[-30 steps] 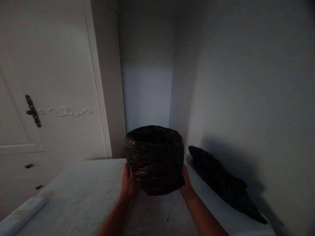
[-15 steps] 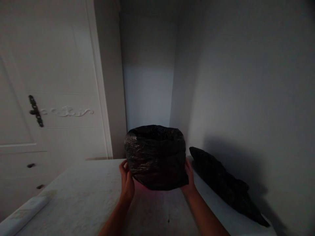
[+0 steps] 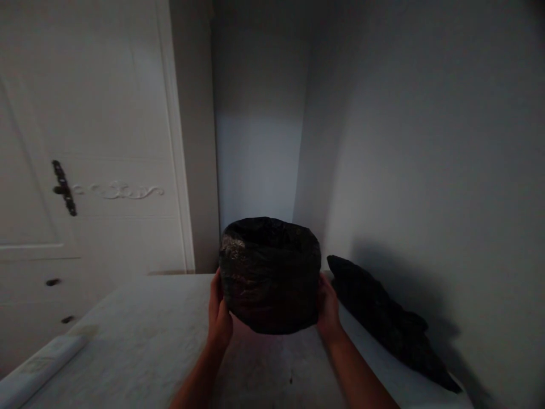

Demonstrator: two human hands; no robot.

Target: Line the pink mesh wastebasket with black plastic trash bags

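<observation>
A bin lined with a black plastic bag (image 3: 272, 284) stands upright in front of me, the bag folded down over its rim and its dark mouth facing up. My left hand (image 3: 218, 315) presses on its left side, fingers wrapped round toward the back. On the opposite side, my right hand (image 3: 328, 307) grips the bag-covered wall, with some fingers hidden behind it. The bin itself is covered by the bag; a faint pink glow shows beneath it. Whether its base touches the table cannot be made out.
The pale table (image 3: 145, 341) lies below my hands. A bunched black plastic bag (image 3: 383, 318) rests along its right side against the grey wall (image 3: 426, 170). At the lower left is a white roll (image 3: 46, 363). A white wardrobe (image 3: 114, 125) stands behind on the left.
My right hand has shifted up slightly on the side of the bin, and the loose bag corner there no longer sticks out. Both hands still hold the bin.
</observation>
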